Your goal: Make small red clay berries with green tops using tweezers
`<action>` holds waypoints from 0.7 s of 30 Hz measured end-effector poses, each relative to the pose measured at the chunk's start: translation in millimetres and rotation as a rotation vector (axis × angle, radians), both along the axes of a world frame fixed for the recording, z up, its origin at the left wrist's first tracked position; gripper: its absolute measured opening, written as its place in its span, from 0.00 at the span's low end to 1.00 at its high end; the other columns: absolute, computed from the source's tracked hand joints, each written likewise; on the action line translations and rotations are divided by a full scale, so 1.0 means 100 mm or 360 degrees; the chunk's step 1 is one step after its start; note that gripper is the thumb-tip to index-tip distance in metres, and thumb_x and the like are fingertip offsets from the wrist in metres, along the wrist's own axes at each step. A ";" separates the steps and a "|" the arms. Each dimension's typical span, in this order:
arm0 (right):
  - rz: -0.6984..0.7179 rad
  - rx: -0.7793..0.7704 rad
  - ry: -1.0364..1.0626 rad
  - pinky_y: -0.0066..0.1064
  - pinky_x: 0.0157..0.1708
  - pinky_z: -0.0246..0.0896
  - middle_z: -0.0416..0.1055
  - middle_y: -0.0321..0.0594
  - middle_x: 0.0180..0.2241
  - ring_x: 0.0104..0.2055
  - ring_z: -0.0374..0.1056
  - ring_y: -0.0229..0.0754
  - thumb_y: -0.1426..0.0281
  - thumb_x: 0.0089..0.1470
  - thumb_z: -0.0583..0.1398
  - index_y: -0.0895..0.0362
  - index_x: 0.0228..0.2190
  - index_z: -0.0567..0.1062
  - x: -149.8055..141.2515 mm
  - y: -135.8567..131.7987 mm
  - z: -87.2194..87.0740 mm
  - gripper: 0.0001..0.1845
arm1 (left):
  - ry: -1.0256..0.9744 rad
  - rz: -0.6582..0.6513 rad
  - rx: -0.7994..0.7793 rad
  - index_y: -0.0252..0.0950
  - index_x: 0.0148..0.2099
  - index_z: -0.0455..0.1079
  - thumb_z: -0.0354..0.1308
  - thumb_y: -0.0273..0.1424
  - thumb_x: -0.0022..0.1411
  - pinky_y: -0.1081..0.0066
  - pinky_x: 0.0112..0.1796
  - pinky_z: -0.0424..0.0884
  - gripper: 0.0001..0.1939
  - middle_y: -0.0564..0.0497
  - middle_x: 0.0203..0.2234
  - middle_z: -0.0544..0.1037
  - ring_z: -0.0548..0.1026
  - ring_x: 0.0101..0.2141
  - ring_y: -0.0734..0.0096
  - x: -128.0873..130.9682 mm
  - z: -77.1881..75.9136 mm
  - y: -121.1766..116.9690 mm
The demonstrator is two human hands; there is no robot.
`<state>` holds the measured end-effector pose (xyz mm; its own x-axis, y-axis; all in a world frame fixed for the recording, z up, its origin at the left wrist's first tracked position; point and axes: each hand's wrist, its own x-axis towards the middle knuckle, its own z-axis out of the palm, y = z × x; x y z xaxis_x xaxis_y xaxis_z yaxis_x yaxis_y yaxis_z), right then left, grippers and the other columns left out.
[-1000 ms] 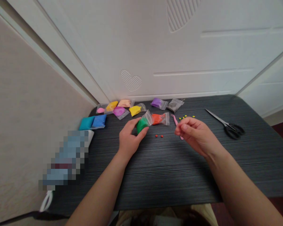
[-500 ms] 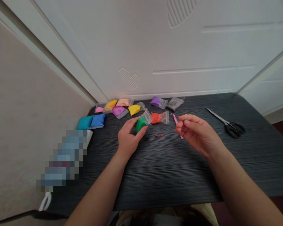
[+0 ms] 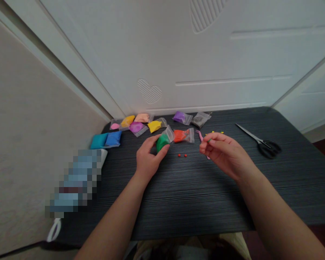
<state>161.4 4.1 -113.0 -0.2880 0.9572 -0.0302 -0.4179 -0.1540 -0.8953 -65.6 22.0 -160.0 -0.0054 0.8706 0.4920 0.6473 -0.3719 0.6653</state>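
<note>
My left hand (image 3: 149, 155) is closed around a clear zip bag of green clay (image 3: 161, 143), its mouth pointing up and right. Between the thumb and fingertips of my right hand (image 3: 223, 153) is a small piece of green clay (image 3: 209, 141), partly hidden by the fingers. Two little red balls (image 3: 182, 155) lie on the dark table between my hands. Pink tweezers (image 3: 200, 135) rest behind my right hand, which covers part of them. Several small yellow pieces (image 3: 213, 132) show just beyond that hand's fingers.
A bag of orange-red clay (image 3: 181, 135) lies beyond the red balls. Purple (image 3: 179, 116), grey (image 3: 200, 119), yellow (image 3: 155, 126) and blue (image 3: 113, 139) bags line the back and left. Black-handled scissors (image 3: 268, 146) lie at right. A blurred-out object (image 3: 77, 180) stands at left.
My right hand has shifted slightly left with the green piece, and more of the yellow pieces behind it shows. My left hand stays nearly still on the bag.
</note>
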 end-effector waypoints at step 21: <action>-0.0146 0.0049 0.0068 0.26 0.28 0.60 0.66 0.33 0.24 0.27 0.63 0.32 0.66 0.49 0.59 0.55 0.24 0.68 0.01 0.04 -0.02 0.07 | -0.0483 0.0112 -0.0138 0.35 0.44 0.69 0.60 0.36 0.49 0.67 0.41 0.68 0.19 0.49 0.39 0.75 0.73 0.38 0.67 -0.02 -0.03 0.05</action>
